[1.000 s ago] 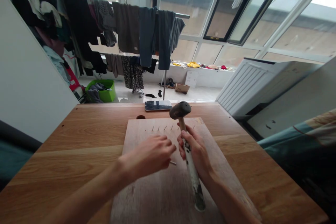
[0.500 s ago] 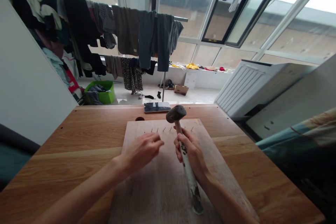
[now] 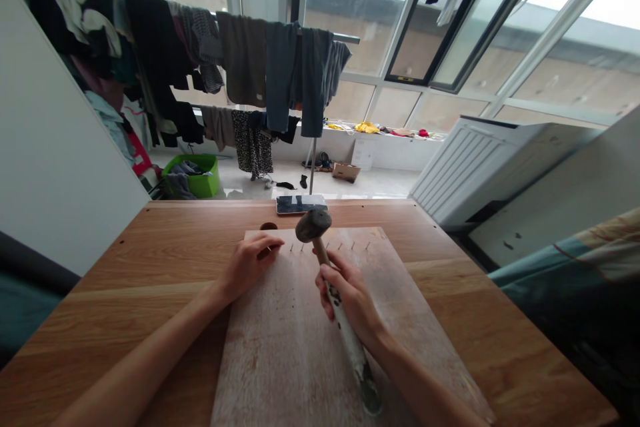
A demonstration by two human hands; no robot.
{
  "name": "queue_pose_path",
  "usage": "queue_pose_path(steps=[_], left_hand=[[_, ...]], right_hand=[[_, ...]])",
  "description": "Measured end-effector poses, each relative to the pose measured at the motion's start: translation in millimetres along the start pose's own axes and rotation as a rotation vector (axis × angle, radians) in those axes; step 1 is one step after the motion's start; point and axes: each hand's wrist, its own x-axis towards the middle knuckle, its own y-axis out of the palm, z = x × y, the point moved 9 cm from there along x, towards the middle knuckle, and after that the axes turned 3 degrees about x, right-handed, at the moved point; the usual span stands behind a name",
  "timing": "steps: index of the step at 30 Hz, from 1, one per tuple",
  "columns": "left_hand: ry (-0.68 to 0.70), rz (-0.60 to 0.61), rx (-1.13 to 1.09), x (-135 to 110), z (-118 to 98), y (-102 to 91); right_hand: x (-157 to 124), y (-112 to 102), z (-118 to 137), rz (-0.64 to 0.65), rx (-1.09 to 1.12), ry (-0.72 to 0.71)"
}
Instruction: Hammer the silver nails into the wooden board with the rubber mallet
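Note:
My right hand point(image 3: 345, 290) is closed around the handle of a hammer point(image 3: 314, 224), whose dark, thick head is raised over the far part of a pale wooden board point(image 3: 280, 353). A row of thin nails point(image 3: 353, 245) stands in the board near its far edge, several of them leaning; the hammer head and handle hide part of the row. At the row's left end, my left hand point(image 3: 250, 261) rests by the board's far left corner. Its thumb and fingertips are pinched together, and whatever lies between them is too small to make out. Small dark marks dot the board.
Beneath the board is a brown wooden table point(image 3: 150, 293). A phone point(image 3: 301, 204) lies at its far edge, and a small dark round thing point(image 3: 269, 226) sits behind the board. Beyond are hanging clothes point(image 3: 285, 73), a green tub point(image 3: 203, 180) and a white ribbed panel point(image 3: 465, 163).
My left hand has moved left and away from me to the left end of the nail row. My right hand has shifted the hammer left and slightly closer.

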Motion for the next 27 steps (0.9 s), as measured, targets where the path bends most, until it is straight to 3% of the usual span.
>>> queue_pose_path(steps=[8,13,19,21,24,27], left_hand=[[-0.127,0.014,-0.038,-1.2,13.4,3.6],[-0.131,0.014,0.003,0.2,12.7,1.5],[-0.113,0.035,-0.009,-0.4,9.8,2.4],[-0.102,0.034,-0.002,-2.2,10.8,3.0],[-0.076,-0.026,0.05,1.0,7.8,-4.1],[-0.037,-0.123,0.124,13.8,-17.4,-25.4]], right_hand=[[-2.2,24.2,-6.8,0.165,-0.1,-0.011],[-2.2,27.4,-13.7,0.187,-0.215,0.022],[-1.2,24.2,-13.7,0.186,-0.164,0.06],[-4.6,19.6,-8.4,0.149,-0.063,0.076],[-18.9,-1.0,8.9,-0.038,0.14,0.03],[-45.6,-27.6,16.5,-0.228,0.265,0.005]])
